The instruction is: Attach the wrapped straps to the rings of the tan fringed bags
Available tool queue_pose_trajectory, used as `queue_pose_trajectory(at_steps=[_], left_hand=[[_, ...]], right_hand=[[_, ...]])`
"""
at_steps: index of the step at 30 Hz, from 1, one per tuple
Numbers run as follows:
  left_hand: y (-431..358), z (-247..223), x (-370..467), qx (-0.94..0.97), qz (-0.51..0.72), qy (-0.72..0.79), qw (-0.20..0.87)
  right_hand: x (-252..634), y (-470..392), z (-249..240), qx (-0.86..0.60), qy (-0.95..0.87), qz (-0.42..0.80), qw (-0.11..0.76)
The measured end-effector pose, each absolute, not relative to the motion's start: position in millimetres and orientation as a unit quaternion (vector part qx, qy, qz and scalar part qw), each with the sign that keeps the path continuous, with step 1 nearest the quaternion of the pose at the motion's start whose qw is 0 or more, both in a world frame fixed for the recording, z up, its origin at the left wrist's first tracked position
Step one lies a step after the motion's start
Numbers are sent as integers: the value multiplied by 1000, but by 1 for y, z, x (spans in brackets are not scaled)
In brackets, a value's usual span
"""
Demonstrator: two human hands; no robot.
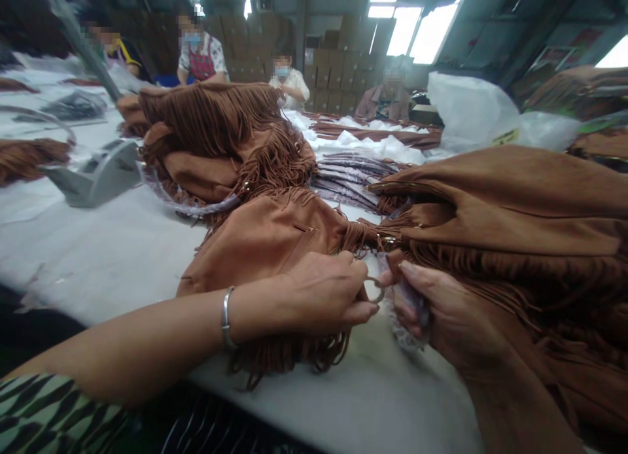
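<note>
My left hand (324, 290), a bracelet on its wrist, pinches a round metal ring (375, 299) between thumb and fingers. Just across from it, my right hand (446, 303) is closed on a strap (416, 299) wrapped in clear plastic, whose brown end shows by the thumb. Ring and strap end are close together; whether they touch I cannot tell. Under my left hand lies a brown fringed bag (250, 238) with a small zip on its front. Its fringe hangs below my wrist.
A larger brown bag (530, 199) with fringe fills the right side. More fringed bags (210, 127) are piled behind, near plastic-wrapped straps (348, 176). A grey tape dispenser (93, 176) stands at left on the white table (108, 251). Several people work across the table.
</note>
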State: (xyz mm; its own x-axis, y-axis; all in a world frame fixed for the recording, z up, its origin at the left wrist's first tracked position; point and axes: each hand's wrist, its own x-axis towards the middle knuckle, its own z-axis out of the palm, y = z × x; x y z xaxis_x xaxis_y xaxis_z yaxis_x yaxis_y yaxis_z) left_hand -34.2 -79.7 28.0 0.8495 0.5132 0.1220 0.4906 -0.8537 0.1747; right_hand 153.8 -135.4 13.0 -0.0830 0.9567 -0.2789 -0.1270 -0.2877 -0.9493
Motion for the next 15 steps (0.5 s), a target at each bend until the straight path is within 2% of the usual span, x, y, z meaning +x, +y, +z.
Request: queue_pose_trajectory(at_steps=[2,7,15], left_hand=[[-73,29,-37,958,78,256,104],[-65,28,-37,957,70,234,159],[-83,11,-38,927,208,289,118]], right_hand=[[158,-133,12,-522,-376,611,461],[147,-132,9,-519,-405,615,434],[137,-138,12,-495,-405,609,469]])
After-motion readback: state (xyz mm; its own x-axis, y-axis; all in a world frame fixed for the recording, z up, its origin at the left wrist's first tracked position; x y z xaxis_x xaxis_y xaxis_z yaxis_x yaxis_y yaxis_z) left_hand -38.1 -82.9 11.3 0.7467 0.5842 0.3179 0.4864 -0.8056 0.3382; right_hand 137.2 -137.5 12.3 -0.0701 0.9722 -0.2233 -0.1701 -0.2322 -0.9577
